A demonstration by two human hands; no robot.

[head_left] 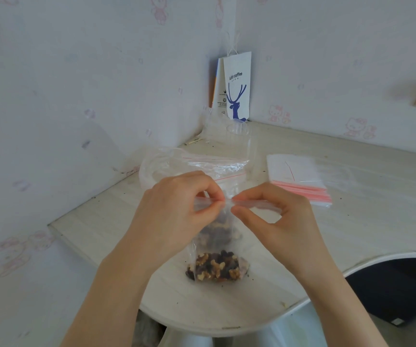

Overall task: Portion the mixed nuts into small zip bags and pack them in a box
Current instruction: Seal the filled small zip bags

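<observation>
Head cam, looking down at the pale wood-grain desk [352, 221]. It has a rounded near edge and sits in a wall corner.

Task item: small clear plastic zip bag [214, 216], held upright over desk centre btwn both hands, top edge pulled level.
- left hand [176, 209]: grip clamped on the top strip, thumb + forefinger pinching at about mid-width.
- right hand [284, 216]: grip also clamped on the strip, thumb + forefinger pinching just right of the left pinch. Tips of the two hands nearly touch. Rest of the strip runs right, behind the right fingers.

Contents: mixed nuts [217, 269], light-brown walnut pieces w/ dark raisin-like bits. Two clumps show. The upper one is blurred behind plastic just below the hands. The lower one is sharp, at desk level, near-centre. Can't tell if this is one bag or two.

Rest:
- Far of the hands: large clear zip bag w/ red seal line [189, 166], crumpled, lying on the desk.
- Beyond it: clear plastic cup [238, 139], upright.
- Far corner: white paper carrier bag w/ blue deer print [237, 88], standing against the wall.
- Right: flat stack of small empty zip bags w/ red strips [299, 181], apart from the hands.
- Dark crumbs scattered over the desk.
</observation>
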